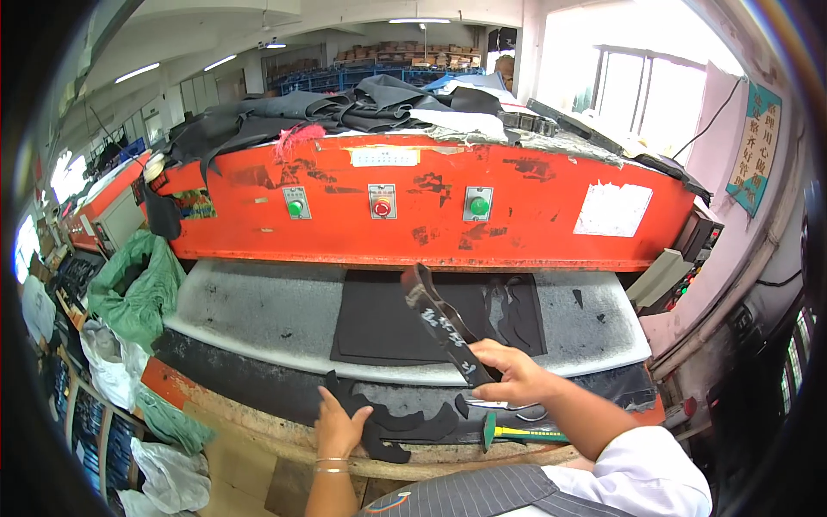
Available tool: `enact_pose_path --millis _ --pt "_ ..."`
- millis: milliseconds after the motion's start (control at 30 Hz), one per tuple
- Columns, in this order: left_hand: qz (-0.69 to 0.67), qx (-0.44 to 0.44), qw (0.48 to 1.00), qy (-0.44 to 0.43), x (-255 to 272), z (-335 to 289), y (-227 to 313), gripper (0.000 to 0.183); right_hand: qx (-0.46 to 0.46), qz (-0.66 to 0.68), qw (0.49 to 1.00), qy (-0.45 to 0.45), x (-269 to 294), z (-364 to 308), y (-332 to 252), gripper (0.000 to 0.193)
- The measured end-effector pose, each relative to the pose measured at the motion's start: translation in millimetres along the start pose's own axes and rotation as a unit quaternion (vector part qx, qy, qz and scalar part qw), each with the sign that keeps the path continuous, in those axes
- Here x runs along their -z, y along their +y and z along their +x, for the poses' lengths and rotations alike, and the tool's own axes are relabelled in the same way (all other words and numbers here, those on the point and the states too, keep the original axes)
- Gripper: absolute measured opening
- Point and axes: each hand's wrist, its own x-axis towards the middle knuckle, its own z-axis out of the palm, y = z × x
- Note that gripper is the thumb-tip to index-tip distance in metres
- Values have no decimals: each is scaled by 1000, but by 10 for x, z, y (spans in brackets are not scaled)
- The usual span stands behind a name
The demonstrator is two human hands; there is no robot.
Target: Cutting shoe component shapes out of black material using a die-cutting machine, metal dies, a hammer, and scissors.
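Observation:
My right hand [510, 375] grips the lower end of a long, narrow cutting die [441, 327], a dark metal band with white handwriting on its side. The die is tilted above a black sheet of material [388, 319] lying on the pale cutting board [250, 302]. At the front ledge my left hand [339, 424] has thumb and fingers apart, beside several black cut pieces [405, 422]; whether it touches them I cannot tell. To the right of these pieces lies a hammer [517, 433] with a green head and yellow handle.
The press's red beam [525, 207] spans the back, bearing green buttons [479, 206] and a red one [382, 208]. Black material [345, 108] is heaped on top. Green bags [133, 280] and white bags [172, 478] crowd the left; a control box [693, 250] stands right.

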Motion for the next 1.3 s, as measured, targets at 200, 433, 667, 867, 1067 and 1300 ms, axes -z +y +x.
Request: enact_pose_path --millis 200,433,667,867,1067,1300 --pt "-851 -99 488 -165 55 82 452 89 161 -224 942 -189 -381 689 -155 54" --pt "-746 62 659 72 319 -78 115 53 -130 -278 950 -49 739 2260 -975 63" --pt "-385 101 917 -6 530 -152 -707 39 -217 -541 805 110 2649 3266 213 86" --pt "149 150 973 97 275 -145 -550 59 -161 -610 776 -10 2676 3334 87 74" --pt "231 201 952 -17 277 -406 -402 87 -84 -718 688 -61 2429 3236 -129 34" --pt "-255 144 949 116 426 -208 -1067 70 190 -302 853 382 4401 2387 639 25"
